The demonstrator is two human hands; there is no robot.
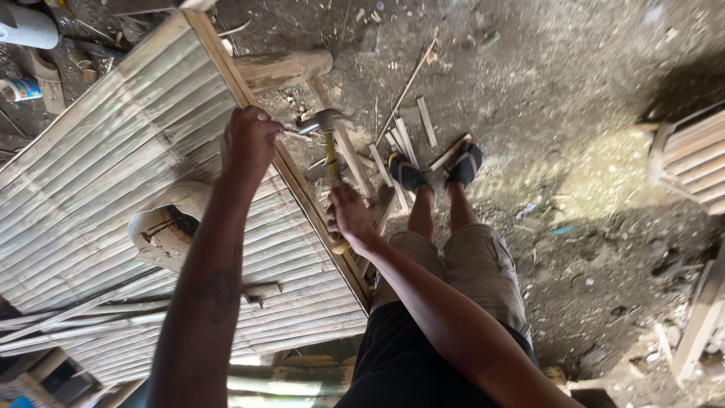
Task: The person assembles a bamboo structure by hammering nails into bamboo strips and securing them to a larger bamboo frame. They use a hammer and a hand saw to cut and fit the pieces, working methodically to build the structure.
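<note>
A hammer (pixel 327 143) with a yellow handle and a grey steel head is in the right hand (pixel 349 217), whose fingers (pixel 337 198) are clenched round the lower part of the handle; the butt of the handle shows just below them. The steel head stands above those fingers, level with the left hand (pixel 249 143), and points toward it. The left hand is bunched at the wooden edge strip (pixel 291 177) of a bamboo panel (pixel 113 151), fingertips pinched on a thin nail (pixel 291 134) that sticks out sideways toward the hammer head (the nail is small and partly blurred, so how firmly it is held cannot be told). The hammer face is just beside the nail's end, and whether they touch is not clear.

The edge strip runs diagonally, passing under the left fingers and down past the right fingers. On the far side of the strip from the right hand spreads the panel, made of flattened pale bamboo slats laid side by side. Below the left forearm a rounded log (pixel 170 223) with a dark split lies on the slats. Beyond the left fingers, a stubby wooden block (pixel 283 68) lies by the top of the panel. Past the right fingers, the person's feet in dark sandals (pixel 436 170) stand on bare earth among scattered bamboo offcuts (pixel 408 128). At the far right edge sits another slatted piece (pixel 691 159).
</note>
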